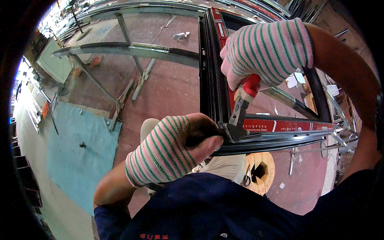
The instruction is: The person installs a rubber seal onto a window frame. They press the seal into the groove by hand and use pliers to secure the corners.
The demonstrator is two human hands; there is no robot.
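Teal sheet [88, 172] and tan spool [269, 161] about a reddish floor [160, 86]

The sheet lies flat at the left, a small dark object [82, 145] on it, too small to identify. At the lower right, a pair of scissors [247, 179] rests against the spool's left side, near a crumpled scrap [282, 185]. A metal trestle [140, 49] spans the upper left; beyond its nearer rail lies crumpled plastic [181, 36]. A pale green panel [56, 60] leans farther left. Long metal profiles [308, 10] crowd the top right.
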